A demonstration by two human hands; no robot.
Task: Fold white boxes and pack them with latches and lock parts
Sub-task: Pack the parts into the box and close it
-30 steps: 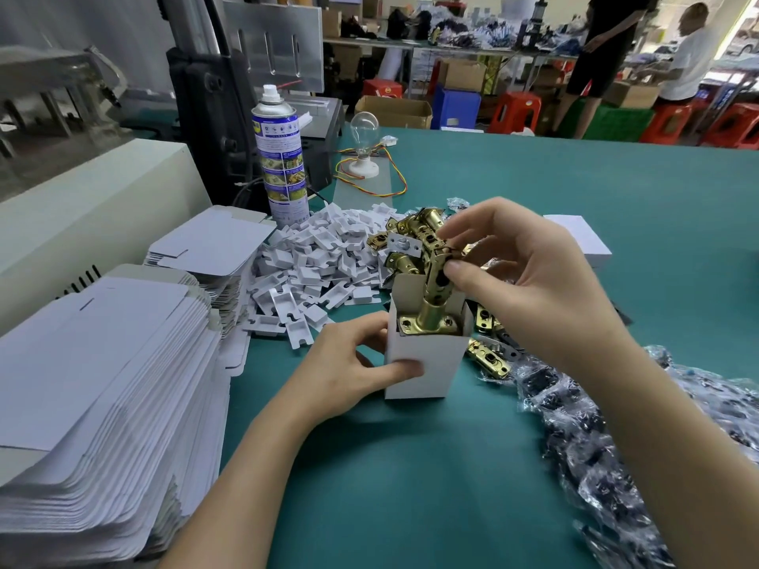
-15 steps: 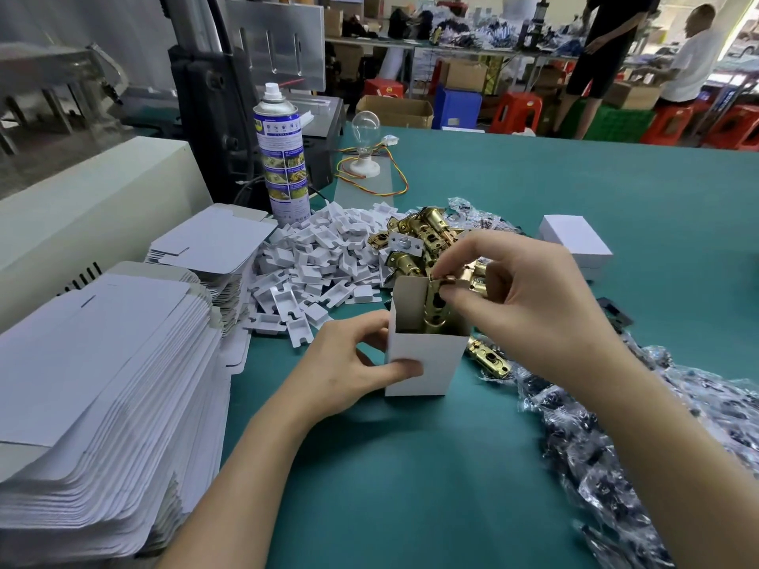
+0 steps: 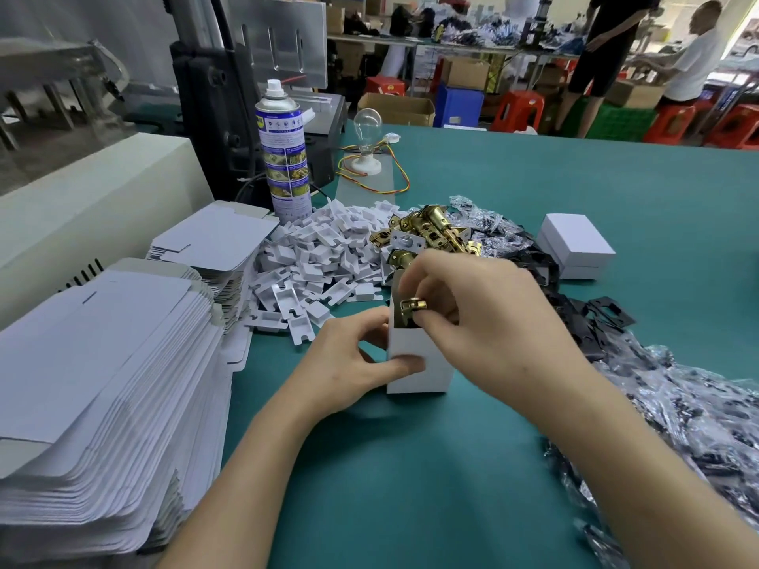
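Lowest in the frame, two forearms reach up over the green table (image 3: 410, 486). At centre the left hand (image 3: 349, 363) grips the upright white box (image 3: 427, 379), thumb on its near face and fingers curled round its left edge, probably to brace it against the push from above. The right hand (image 3: 484, 318) arches over the open top and pinches a brass latch (image 3: 412, 308) between thumb and fingertips, its end down inside the box. The hand hides the opening, so how deep the latch sits cannot be told.

Supplies ring the box within reach:
- Lower left: a stack of flat box blanks (image 3: 102, 384).
- Just beyond the box: a heap of white plastic inserts (image 3: 312, 264) and a pile of loose latches (image 3: 431, 232).
- Right: black plates (image 3: 575, 314) and clear bagged parts (image 3: 677, 404).
- Centre right: two closed boxes (image 3: 575, 244), stacked and set apart, likely finished.

Farther up stand a spray can (image 3: 283, 154), a wired light bulb (image 3: 366, 125) and a cream machine housing (image 3: 102, 190). At the upper right, red stools (image 3: 517, 110) and two standing people (image 3: 694, 55) occupy a cluttered workshop.
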